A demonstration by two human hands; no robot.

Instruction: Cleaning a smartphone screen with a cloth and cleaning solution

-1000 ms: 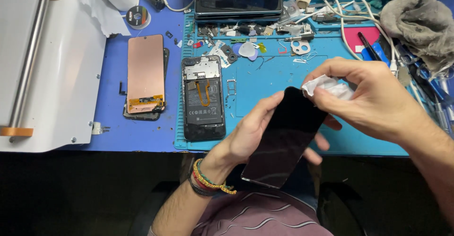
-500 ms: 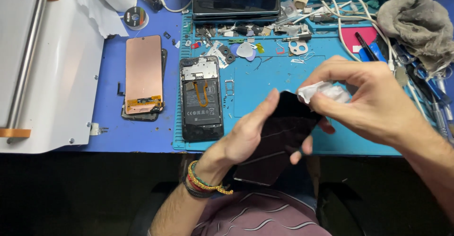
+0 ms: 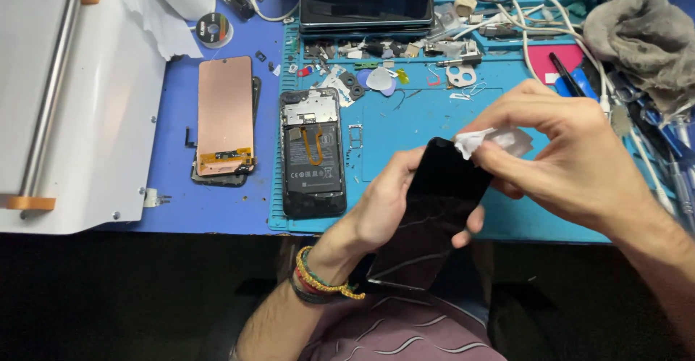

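Note:
My left hand [image 3: 387, 209] grips a black phone screen panel [image 3: 434, 212], tilted above the near edge of the blue repair mat [image 3: 427, 122]. My right hand [image 3: 561, 158] pinches a small white wipe [image 3: 492, 141] against the panel's top corner. An opened phone body [image 3: 313, 151] with its battery showing lies on the mat to the left. A copper-backed display [image 3: 225, 115] rests further left on the blue table.
A white machine with a metal roller [image 3: 72, 107] fills the left side. A dark tablet [image 3: 365, 2], small parts, cables and a roll of tape [image 3: 215, 28] lie at the back. A grey cloth [image 3: 641, 39] and tools sit at the right.
The black panel has turned a little in my left hand, and my right hand with the wipe has shifted slightly along its top edge.

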